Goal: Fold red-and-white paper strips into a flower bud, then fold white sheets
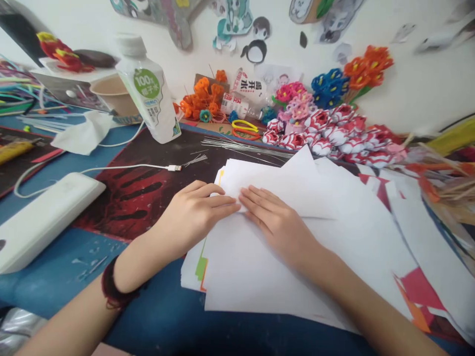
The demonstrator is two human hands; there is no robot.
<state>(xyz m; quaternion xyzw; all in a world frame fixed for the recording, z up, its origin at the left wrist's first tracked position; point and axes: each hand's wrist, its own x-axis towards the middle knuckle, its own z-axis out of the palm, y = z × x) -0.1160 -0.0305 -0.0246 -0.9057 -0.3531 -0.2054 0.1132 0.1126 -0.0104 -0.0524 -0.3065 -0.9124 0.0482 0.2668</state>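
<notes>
A folded white sheet of paper (pixel 267 173) lies on a stack of larger white papers (pixel 252 277), with one pointed corner sticking up at its top. My right hand (pixel 274 217) rests flat on the lower edge of the folded sheet, fingers stretched out and together. From the left, my left hand (pixel 202 207) reaches onto the same sheet, its fingers extended and slightly bent, tips almost meeting those of the right hand. The left thumb is hidden beneath the hand. A dark band (pixel 117 284) circles my left wrist.
Left of the papers lie a white power strip (pixel 52 217) and a cable plug (pixel 174 168). A white bottle (pixel 148 94) stands behind, near a paper cup (pixel 115 94). Thin wires (pixel 245 148) and red-white craft flowers (pixel 334 131) line the back, with colourful paper scraps (pixel 423 291) at right.
</notes>
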